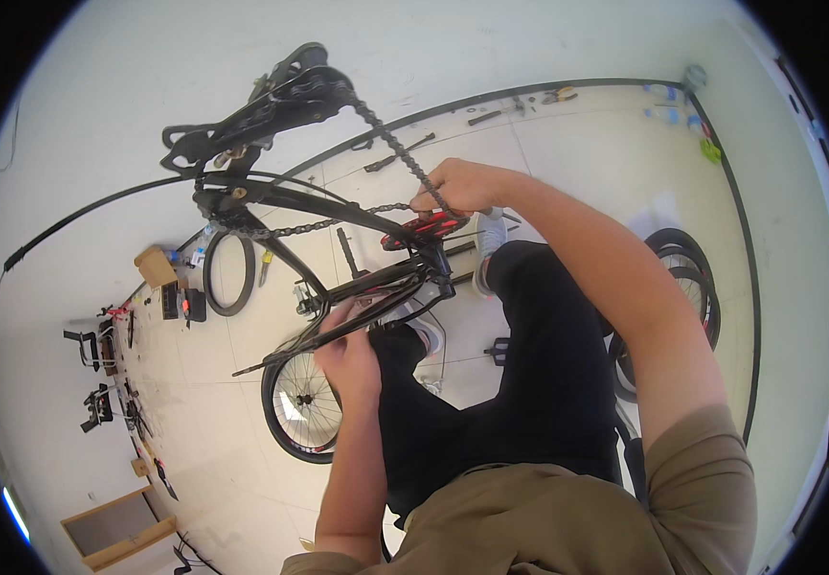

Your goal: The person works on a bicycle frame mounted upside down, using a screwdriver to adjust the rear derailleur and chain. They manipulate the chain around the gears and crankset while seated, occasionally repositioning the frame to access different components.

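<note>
A black bicycle frame [288, 261] is held up in front of me, its rear end toward the far left. The rear derailleur [304, 96] stands out at its top. From there a dark chain [393, 144] runs down to a red chainring [424, 232], with another stretch going back along the frame. My left hand [349, 353] is wrapped round a black frame tube. At the chainring's upper edge, my right hand [462, 188] is closed on the chain; its fingertips are partly hidden. A black cable housing [98, 203] sticks out to the left.
A spoked wheel [301, 402] lies below the frame, and more wheels [687, 278] are at my right. A loose tyre [230, 276] lies by a cardboard box [155, 266]. Tools [484, 119] and plastic bottles [663, 113] line the far wall. A pedal [498, 352] lies between my feet.
</note>
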Tool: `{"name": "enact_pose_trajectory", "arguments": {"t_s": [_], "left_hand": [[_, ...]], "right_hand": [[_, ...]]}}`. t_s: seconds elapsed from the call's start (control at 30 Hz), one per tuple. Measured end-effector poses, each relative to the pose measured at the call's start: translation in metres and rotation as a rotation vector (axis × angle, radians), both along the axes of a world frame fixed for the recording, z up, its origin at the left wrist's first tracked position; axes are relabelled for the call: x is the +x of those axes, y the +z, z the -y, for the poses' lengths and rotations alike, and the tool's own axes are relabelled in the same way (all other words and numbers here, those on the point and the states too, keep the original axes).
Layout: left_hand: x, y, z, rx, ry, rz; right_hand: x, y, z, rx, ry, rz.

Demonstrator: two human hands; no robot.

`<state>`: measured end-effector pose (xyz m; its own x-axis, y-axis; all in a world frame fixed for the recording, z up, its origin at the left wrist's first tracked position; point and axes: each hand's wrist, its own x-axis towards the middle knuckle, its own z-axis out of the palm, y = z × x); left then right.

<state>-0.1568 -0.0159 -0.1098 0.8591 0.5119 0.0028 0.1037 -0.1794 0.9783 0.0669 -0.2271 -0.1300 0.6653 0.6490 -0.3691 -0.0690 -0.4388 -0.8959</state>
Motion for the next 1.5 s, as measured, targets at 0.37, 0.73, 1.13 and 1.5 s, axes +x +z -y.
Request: {"name": "enact_pose_trajectory", "arguments": {"t_s": [0.37,0.73,1.13,1.5], "left_hand": [[0.033,0.128,-0.002,0.407,-0.399,0.579],[0.052,0.105,0.008,0.362,-0.192,0.682],[0.067,0.109,0.008,0.402,-0.098,0.614],[0.075,0.111,0.000,0.544,-0.011,0.546]], "right_hand": [[-0.014,0.009,-0.005,0.128,-0.208,0.015],[-0.018,-0.004,-0.001,0.082,-0.388,-0.038],[-0.180,0.017,0.127,1.008,-1.359,-0.609],[-0.335,0.019,0.152,1.740,-1.179,-1.247]]}}
